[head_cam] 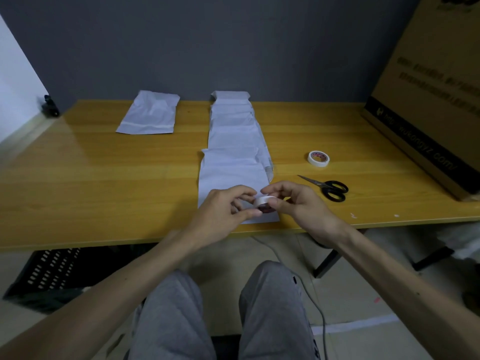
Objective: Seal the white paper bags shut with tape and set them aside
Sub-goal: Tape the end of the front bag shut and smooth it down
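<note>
Left hand (223, 211) and right hand (298, 201) both pinch a tape roll (262, 201), fingers (244, 190) curled round it; under them lies the nearest bag (228, 175) of an overlapping row (233, 131) running away across the table (91, 165); just right of the right hand, scissors (331, 190); beyond those, a second roll (318, 159); far left, a lone bag (149, 114); far right, a box (428, 105).

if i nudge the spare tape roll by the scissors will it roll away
Probably not: the spare tape roll lies flat on the table, so a nudge should slide it. Its hollow ring looks light. Tipped on edge it would likely roll.
</note>
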